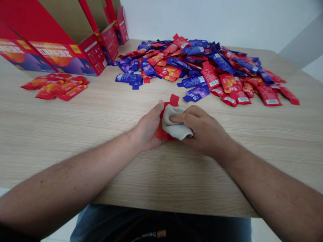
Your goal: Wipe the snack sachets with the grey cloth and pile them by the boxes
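Near the middle of the table, my left hand (149, 129) is closed on a red sachet (164, 134), with the thumb along its left edge. The sachet's narrow tab points away from me. My right hand (205, 129) grips a bunched light grey cloth (174, 117) and presses it against the sachet's face, the index finger on top. The cloth covers most of the sachet's printed front. My left fingers are partly hidden beneath the sachet.
A large heap of red and purple sachets (189, 62) lies across the back of the wooden table (121, 168). A small group of red sachets (59, 86) lies at left, in front of several red open cartons (63, 55). Behind is a white wall (202, 16).
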{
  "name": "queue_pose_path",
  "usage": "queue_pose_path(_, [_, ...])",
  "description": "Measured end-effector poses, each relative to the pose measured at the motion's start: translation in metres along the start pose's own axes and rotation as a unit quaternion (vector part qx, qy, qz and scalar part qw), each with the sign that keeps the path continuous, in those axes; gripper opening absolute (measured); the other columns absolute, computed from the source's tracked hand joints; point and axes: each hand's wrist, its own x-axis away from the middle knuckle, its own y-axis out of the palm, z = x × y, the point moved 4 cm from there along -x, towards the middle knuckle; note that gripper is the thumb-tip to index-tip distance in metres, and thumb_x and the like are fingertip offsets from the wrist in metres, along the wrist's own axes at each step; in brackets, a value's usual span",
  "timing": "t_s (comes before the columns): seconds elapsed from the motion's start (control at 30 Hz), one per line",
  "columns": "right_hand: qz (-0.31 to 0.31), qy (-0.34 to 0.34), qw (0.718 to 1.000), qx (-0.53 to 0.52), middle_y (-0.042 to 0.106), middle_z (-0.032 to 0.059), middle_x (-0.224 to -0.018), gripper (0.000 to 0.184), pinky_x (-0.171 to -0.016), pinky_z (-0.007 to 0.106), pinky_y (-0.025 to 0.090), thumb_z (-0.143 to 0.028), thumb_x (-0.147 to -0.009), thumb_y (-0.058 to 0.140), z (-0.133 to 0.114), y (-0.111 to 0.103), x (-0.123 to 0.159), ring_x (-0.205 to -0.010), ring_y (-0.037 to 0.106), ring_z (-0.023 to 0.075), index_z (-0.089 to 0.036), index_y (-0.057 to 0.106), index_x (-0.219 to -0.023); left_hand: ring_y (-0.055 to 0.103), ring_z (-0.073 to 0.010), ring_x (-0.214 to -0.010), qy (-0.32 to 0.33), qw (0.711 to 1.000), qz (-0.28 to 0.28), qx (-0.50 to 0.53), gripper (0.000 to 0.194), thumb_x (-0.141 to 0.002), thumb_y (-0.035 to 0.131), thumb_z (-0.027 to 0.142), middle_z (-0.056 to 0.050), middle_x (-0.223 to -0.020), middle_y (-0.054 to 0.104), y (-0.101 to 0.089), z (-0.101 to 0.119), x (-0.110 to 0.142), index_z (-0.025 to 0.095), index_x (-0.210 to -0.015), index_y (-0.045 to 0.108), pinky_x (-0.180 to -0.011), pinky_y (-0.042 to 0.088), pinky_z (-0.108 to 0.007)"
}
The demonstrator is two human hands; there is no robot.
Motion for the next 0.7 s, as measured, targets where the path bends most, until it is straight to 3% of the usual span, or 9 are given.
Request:
queue_pose_path(0.1, [0.047, 0.037, 0.998, 0.033, 0.072, 0.0116, -0.109, 0.042, -0.086, 0.044, 0.060, -0.022, -0.086, 0.077, 0.004, -0.005, 0.000, -0.100, 0.068, 0.0298, -0.021, 0.075, -0.128, 0.081, -0.0268, -0.087, -0.007, 1.000, -0.008, -0.002, 0.064, -0.116, 0.027, 0.056, -0.014, -0.104, 0.084, 0.001, 0.000, 0.001, 0.016, -0.128, 0.076, -0.082, 0.065, -0.041])
queue_pose_path(0.27, [-0.012, -0.012, 1.000, -0.002, 0.072, 0.0105, -0.115, 0.043, -0.084, 0.042, 0.060, -0.025, -0.088, 0.076, -0.002, 0.000, 0.000, -0.100, 0.070, 0.0282, -0.025, 0.074, -0.131, 0.081, -0.0285, -0.098, 0.006, 1.000, 0.012, 0.010, 0.063, -0.115, 0.035, 0.056, -0.017, -0.107, 0.084, -0.001, -0.001, 0.000, 0.012, -0.126, 0.078, -0.093, 0.063, -0.040])
queue_pose_path(0.4, [0.062, 0.036, 0.997, 0.043, 0.075, 0.0120, -0.112, 0.042, -0.089, 0.047, 0.060, -0.021, -0.085, 0.075, 0.007, -0.007, -0.001, -0.104, 0.069, 0.0323, -0.024, 0.075, -0.127, 0.081, -0.0297, -0.095, 0.000, 1.000, -0.018, -0.005, 0.063, -0.115, 0.031, 0.058, -0.016, -0.111, 0.084, -0.002, -0.002, 0.000, 0.017, -0.132, 0.076, -0.087, 0.064, -0.045])
queue_pose_path(0.57, [0.016, -0.004, 1.000, 0.014, 0.074, 0.0124, -0.114, 0.040, -0.084, 0.043, 0.060, -0.027, -0.090, 0.074, 0.002, -0.004, -0.002, -0.101, 0.071, 0.0296, -0.023, 0.075, -0.131, 0.080, -0.0286, -0.099, 0.019, 1.000, 0.004, -0.017, 0.064, -0.115, 0.034, 0.058, -0.017, -0.106, 0.084, -0.002, -0.002, 0.000, 0.012, -0.130, 0.076, -0.091, 0.064, -0.040])
queue_pose_path(0.7, [0.085, 0.033, 0.995, 0.037, 0.077, 0.0112, -0.110, 0.039, -0.091, 0.050, 0.059, -0.022, -0.088, 0.073, 0.008, -0.011, -0.002, -0.105, 0.071, 0.0334, -0.024, 0.075, -0.126, 0.080, -0.0277, -0.085, -0.006, 0.999, -0.021, -0.043, 0.067, -0.114, 0.030, 0.063, -0.016, -0.107, 0.083, 0.000, -0.005, 0.002, 0.017, -0.135, 0.074, -0.074, 0.064, -0.038])
